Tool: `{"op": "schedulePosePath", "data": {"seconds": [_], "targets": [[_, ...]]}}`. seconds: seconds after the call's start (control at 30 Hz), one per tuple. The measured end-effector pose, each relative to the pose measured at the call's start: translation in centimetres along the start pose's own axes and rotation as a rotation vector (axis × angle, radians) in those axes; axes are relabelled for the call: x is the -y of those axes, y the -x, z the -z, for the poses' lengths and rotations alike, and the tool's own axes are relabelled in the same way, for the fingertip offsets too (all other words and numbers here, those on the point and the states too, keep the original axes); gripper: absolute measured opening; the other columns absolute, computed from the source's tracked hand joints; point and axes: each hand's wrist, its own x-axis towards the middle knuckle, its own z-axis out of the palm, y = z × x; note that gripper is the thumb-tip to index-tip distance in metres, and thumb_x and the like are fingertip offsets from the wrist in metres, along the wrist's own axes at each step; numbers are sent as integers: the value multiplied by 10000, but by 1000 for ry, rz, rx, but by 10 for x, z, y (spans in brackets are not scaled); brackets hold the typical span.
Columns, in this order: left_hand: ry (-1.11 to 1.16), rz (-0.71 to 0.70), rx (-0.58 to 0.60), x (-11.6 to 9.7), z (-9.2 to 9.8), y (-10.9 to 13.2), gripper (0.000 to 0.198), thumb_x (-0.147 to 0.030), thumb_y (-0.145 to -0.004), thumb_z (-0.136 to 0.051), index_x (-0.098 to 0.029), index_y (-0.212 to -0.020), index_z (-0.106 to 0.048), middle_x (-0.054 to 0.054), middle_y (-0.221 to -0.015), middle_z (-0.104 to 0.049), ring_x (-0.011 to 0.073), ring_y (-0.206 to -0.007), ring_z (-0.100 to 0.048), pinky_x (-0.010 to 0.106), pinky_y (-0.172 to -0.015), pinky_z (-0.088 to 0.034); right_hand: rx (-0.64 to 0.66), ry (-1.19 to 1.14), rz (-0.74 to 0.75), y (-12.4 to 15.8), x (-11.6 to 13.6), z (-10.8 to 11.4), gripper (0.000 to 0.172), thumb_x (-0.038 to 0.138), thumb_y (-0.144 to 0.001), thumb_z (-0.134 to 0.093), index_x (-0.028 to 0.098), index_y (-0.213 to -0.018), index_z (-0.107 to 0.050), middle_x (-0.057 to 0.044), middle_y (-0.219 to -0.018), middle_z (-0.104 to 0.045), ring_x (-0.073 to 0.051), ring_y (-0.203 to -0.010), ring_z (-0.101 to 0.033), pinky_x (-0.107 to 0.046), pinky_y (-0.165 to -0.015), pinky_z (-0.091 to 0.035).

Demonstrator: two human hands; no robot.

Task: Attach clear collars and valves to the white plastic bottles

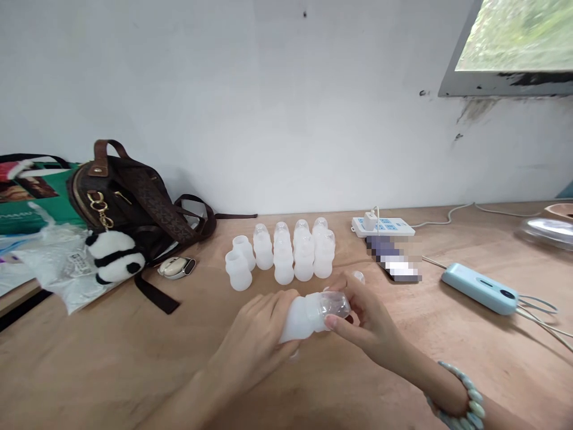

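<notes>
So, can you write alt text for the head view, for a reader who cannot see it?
The left hand holds a small white bottle by its body while the right hand grips its clear cap, at a wooden table. Behind stand more bottles, with a brown handbag at left and a power strip at right.
</notes>
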Motion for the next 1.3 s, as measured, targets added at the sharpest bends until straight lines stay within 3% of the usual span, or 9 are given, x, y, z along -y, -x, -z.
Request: {"op": "schedulePosePath", "data": {"seconds": [0.27,0.4,0.5,0.7,0.83,0.9,1.03,1.2,1.3], "targets": [[558,288,276,-25,40,-14,201,-307,-806,-670,-213,-973,-613,-25,-813,-654,176,-721,-605,246,-601,-434,-35,-163,48,-4,27,4,260,411,-843,-707,212,-798,-547,45,-649,-495,-86,-518,-412,-193,-437,-329],[1006,502,342,-2,42,-6,421,-444,-722,-734,-203,-1049,-621,-24,-785,-621,141,-620,-564,242,-552,-461,-373,-175,76,-19,26,40,259,387,-851,-646,222,-712,-503,58,-586,-439,-83,-478,-374,-201,-423,-320],[1112,672,245,32,37,12,548,-525,-699,-740,-173,-1094,-593,-19,-705,-613,158,-600,-578,273,-559,-494,-600,-1,128,-26,18,81,193,384,-868,-608,236,-787,-516,54,-601,-447,-101,-493,-388,-229,-451,-323],[774,627,60,53,31,21,455,-486,-757,-717,-182,-1086,-636,3,-776,-662,197,-686,-628,272,-586,-485,-148,814,-183,-24,-10,99,250,409,-822,-634,208,-970,-636,28,-626,-515,-154,-557,-478,-273,-518,-350],[506,484,1,43,27,12,396,-440,-802,-689,-201,-1115,-657,36,-1000,-734,256,-877,-669,331,-732,-529,-27,1003,-256,-27,-21,91,348,405,-800,-644,212,-1090,-642,3,-690,-586,-179,-590,-545,-276,-526,-359],[342,445,-25,41,23,9,434,-423,-807,-690,-209,-1182,-644,39,-1026,-754,272,-886,-689,356,-750,-535,-75,1015,-228,-30,-17,90,439,475,-815,-642,213,-1166,-617,-1,-703,-591,-188,-595,-549,-279,-520,-359],[-42,334,-80,42,14,3,466,-356,-835,-675,-227,-1278,-609,57,-1107,-765,294,-913,-719,373,-730,-541,-177,841,-116,-33,2,73,369,515,-872,-577,216,-1085,-619,5,-677,-565,-182,-608,-533,-300,-566,-391],[-478,-60,-258,36,3,-8,364,-165,-886,-571,-129,-1247,-608,63,-891,-755,246,-741,-700,353,-650,-519,97,145,-234,-31,11,18,426,587,-928,-486,223,-1141,-545,2,-731,-636,-157,-610,-590,-288,-576,-452],[-671,-233,-342,29,-2,-12,361,-50,-908,-497,-94,-1254,-587,41,-788,-723,216,-649,-663,339,-614,-485,147,-130,-374,-30,6,-10,525,713,-880,-468,202,-982,-532,3,-662,-639,-132,-510,-567,-263,-499,-425]]}}
